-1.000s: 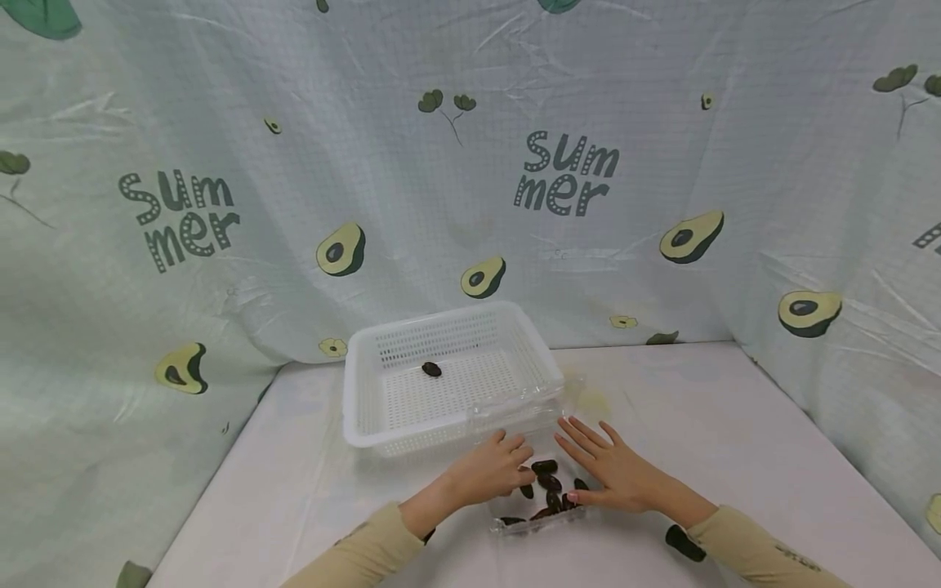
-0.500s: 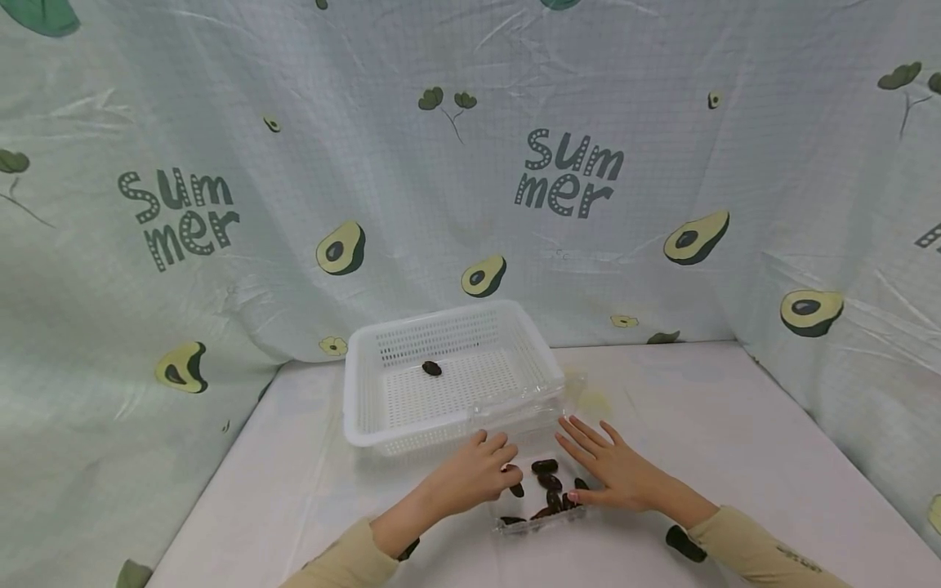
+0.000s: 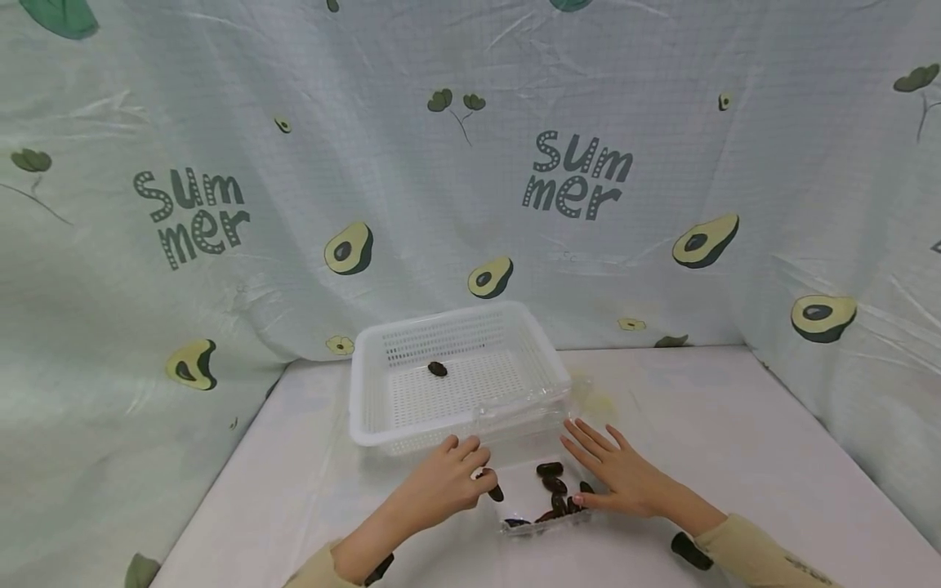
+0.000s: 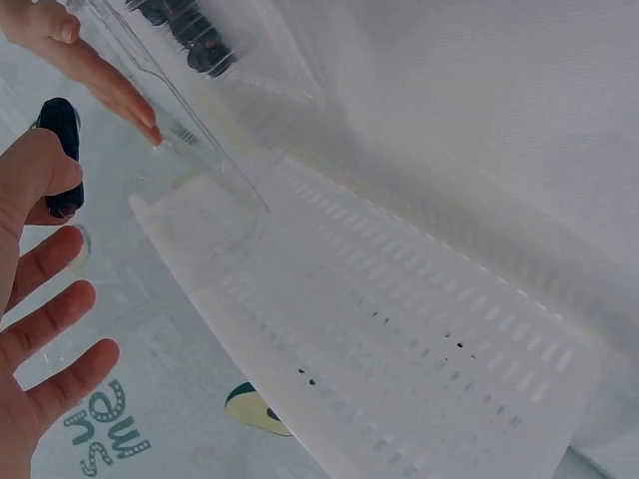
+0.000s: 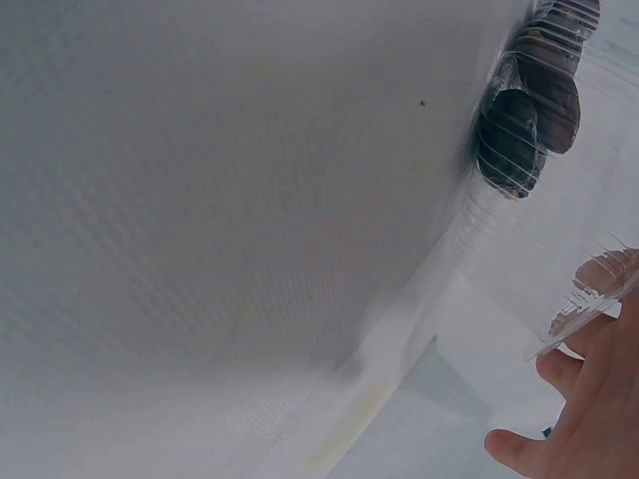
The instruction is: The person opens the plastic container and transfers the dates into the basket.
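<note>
My left hand (image 3: 439,488) pinches a dark, elongated date (image 3: 496,493) between thumb and index finger, at the left edge of a clear plastic box (image 3: 519,482). The left wrist view shows the same date (image 4: 62,155) with the other fingers spread apart. Several more dark dates (image 3: 555,486) lie in the box, mostly toward its right and front sides. With fingers straight, my right hand (image 3: 621,475) rests at the box's right side. Through the plastic in the right wrist view, dates (image 5: 511,140) show dark and partly overlapping.
Behind the box stands a white perforated basket (image 3: 367,408) with a single date (image 3: 437,369) inside. The box's raised clear lid (image 3: 522,408) leans at the basket's front right corner. A printed curtain (image 3: 412,188) hangs along the back and sides of the white table (image 3: 662,408).
My left hand has drawn back leftward from over the box, bringing the pinched date with it. The right hand has stayed at the box's side. The head view has shifted slightly.
</note>
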`<state>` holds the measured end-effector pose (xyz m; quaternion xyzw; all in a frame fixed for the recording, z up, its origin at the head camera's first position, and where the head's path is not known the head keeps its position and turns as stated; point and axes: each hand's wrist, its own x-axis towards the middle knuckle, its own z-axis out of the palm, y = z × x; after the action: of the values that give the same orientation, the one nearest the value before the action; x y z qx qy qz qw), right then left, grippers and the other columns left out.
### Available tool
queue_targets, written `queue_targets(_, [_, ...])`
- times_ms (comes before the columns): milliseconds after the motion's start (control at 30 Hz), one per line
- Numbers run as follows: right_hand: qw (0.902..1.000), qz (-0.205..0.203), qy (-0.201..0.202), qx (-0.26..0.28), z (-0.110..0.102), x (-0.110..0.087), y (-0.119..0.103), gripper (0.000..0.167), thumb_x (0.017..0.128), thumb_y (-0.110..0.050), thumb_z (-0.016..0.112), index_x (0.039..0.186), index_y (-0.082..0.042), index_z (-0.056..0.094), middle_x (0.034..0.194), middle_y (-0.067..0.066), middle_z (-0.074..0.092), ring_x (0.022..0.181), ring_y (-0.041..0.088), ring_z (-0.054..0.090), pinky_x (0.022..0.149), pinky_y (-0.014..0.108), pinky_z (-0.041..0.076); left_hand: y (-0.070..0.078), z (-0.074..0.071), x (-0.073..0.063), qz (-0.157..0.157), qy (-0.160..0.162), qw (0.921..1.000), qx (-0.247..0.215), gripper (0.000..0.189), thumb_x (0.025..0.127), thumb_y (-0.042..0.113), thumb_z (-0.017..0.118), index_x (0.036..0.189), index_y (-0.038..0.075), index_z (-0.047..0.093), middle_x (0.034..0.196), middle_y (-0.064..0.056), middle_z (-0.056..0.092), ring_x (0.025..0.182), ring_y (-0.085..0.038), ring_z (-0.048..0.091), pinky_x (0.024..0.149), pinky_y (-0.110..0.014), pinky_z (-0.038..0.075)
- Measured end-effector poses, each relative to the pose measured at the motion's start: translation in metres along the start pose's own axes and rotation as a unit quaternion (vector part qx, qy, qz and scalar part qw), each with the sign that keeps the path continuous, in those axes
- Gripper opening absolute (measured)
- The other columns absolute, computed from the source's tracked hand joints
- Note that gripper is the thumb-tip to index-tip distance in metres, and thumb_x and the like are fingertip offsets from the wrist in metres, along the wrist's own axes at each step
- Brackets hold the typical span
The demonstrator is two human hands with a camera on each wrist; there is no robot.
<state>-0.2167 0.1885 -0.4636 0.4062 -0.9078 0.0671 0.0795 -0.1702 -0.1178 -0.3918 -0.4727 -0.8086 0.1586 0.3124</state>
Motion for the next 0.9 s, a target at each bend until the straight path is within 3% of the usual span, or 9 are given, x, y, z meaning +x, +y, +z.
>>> queue_targets(400, [1.0,0.007,-0.004,0.004,-0.003,0.0,-0.003,0.077,0.083,-0.055,0.048,0.141,-0.01,0.025,0.147,0.014,0.022,0.135,0.031,0.021,0.098,0.06,0.018,-0.022,0.001,-0.028,-0.021,0.039,0.999,0.008,0.035,0.059,0.031,0.078,0.078,0.022,0.05,0.081,0.006,0.047,0.077,-0.012,0.042,0.064,-0.024,0.034])
queue_targets(700, [0.9999,0.01,0.002,0.01,-0.001,-0.001,-0.002,0.077,0.082,-0.055,0.049,0.141,-0.011,0.025,0.147,0.013,0.022,0.135,0.031,0.021,0.098,0.06,0.017,-0.058,-0.004,-0.047,-0.024,0.007,0.999,0.036,0.032,0.063,0.031,0.076,0.081,0.022,0.05,0.084,0.003,0.048,0.082,-0.014,0.045,0.067,-0.026,0.039])
queue_targets(900, [0.9999,0.006,0.006,0.012,-0.001,-0.001,-0.002,0.077,0.082,-0.055,0.049,0.141,-0.011,0.025,0.147,0.014,0.022,0.135,0.031,0.022,0.098,0.06,0.017,-0.084,-0.002,-0.048,-0.012,0.009,0.9982,0.059,0.032,0.065,0.028,0.075,0.081,0.02,0.049,0.083,0.001,0.047,0.08,-0.015,0.044,0.065,-0.027,0.037])
